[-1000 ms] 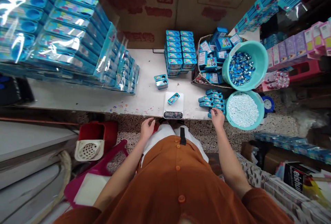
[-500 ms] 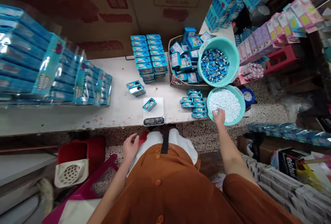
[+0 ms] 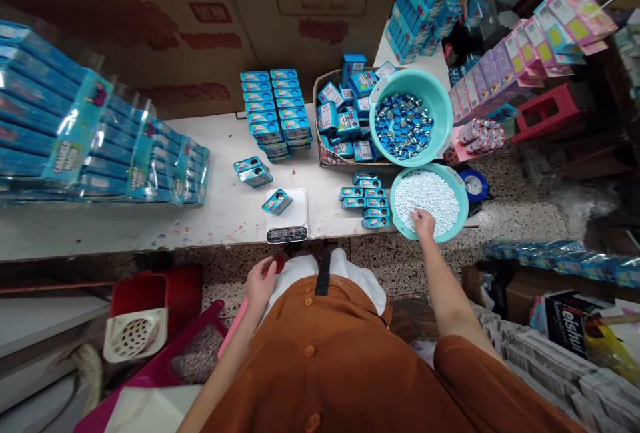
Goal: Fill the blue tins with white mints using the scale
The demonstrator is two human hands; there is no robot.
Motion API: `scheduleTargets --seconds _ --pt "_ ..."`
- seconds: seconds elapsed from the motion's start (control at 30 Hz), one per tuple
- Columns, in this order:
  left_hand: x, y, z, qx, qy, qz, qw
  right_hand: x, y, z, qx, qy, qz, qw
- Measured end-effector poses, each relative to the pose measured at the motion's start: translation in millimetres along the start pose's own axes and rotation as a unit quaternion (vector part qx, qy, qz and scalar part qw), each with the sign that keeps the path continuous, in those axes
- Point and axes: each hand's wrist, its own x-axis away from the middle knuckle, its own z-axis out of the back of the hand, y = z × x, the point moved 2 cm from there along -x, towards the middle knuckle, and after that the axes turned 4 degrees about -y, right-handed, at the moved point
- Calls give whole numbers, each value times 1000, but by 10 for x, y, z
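My right hand [image 3: 424, 222] is over the turquoise bowl [image 3: 464, 198] of small white pellets [image 3: 434, 194], fingers pinched together at their surface. What lies between the fingertips is too small to make out. My left hand [image 3: 261, 282] hangs by my lap below the table edge, loosely curled with thumb and fingers apart, holding nothing. On the white digital scale [image 3: 296, 209] one small blue box [image 3: 277, 202] stands with a round hole in its top. Two similar boxes [image 3: 253, 172] stand to its left, and a group of holed blue boxes [image 3: 369, 201] is beside the bowl.
Behind the pellets, a turquoise basin [image 3: 443, 116] of blue and silver caps overlaps a carton [image 3: 321, 153] of blue boxes. Stacked blue boxes [image 3: 276, 110] stand centrally; wrapped packs [image 3: 75, 126] fill the left. A co-worker's hand [image 3: 464, 1] shows at the far right. Stools are below.
My right hand has shifted slightly within the pellet bowl, its fingers now pinched. My left hand has moved a little closer to my lap. The view has shifted slightly.
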Motion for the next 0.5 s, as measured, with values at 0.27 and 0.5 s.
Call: scheduleTargets --seconds 0.27,0.5 --pt "8 -3 -96 9 0 -2 1000 -4 51 148 -27 33 -84 996" --pt "-21 -5 -88 22 14 4 1000 -47 3 163 -2 43 -128 991"
